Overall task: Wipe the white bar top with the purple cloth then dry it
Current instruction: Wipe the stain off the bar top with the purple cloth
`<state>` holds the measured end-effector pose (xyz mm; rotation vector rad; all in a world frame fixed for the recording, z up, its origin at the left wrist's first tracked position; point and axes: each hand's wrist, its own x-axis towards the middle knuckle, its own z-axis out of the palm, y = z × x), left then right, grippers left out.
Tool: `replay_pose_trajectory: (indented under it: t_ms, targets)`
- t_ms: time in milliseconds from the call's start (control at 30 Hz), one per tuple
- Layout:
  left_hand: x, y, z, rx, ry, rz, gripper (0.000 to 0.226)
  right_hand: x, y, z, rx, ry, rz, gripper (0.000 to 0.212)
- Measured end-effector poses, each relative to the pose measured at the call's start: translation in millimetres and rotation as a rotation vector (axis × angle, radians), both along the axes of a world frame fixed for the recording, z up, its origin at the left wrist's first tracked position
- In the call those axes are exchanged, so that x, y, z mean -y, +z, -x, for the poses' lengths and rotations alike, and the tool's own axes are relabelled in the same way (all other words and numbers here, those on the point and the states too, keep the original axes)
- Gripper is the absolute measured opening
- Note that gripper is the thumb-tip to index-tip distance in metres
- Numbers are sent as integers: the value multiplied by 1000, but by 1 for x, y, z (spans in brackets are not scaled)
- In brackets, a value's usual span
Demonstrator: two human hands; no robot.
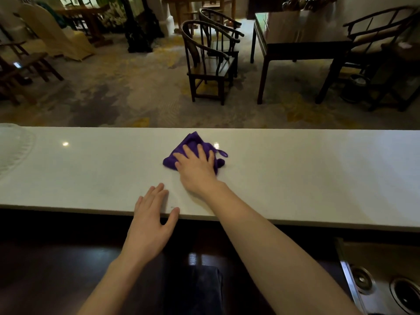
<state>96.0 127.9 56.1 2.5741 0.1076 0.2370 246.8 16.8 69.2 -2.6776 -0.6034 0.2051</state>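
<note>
A crumpled purple cloth point(192, 142) lies near the middle of the long white bar top point(306, 169). My right hand point(197, 169) lies flat on the cloth with fingers spread, pressing it against the surface; the palm hides the cloth's near part. A small loop of the cloth sticks out to the right. My left hand point(151, 220) rests over the bar top's near edge, fingers apart and holding nothing.
A glassy ribbed dish point(13, 146) sits at the bar's far left. Below the near edge is a dark counter with a dark folded cloth point(205, 289) and a steel panel with round fittings point(386, 289). Beyond the bar stand wooden chairs point(209, 62) and a table point(300, 42).
</note>
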Motion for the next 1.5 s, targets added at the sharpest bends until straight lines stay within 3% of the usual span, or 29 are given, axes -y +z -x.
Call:
replay_pose_trajectory:
  t_ms: [367, 700, 1000, 1167, 1500]
  targets:
    - [-1, 2, 3, -8, 56, 10, 63, 45, -12, 44, 159, 166, 23, 41]
    - [-1, -1, 3, -40, 67, -8, 63, 153, 5, 16, 80, -225, 65, 41]
    - [-2, -1, 3, -52, 58, -12, 63, 219, 5, 50, 38, -552, 89, 44]
    - [0, -2, 1, -28, 60, -36, 57, 200, -4, 79, 121, -499, 82, 46]
    - [0, -2, 1, -24, 48, -36, 57, 124, -8, 116, 136, -191, 72, 50]
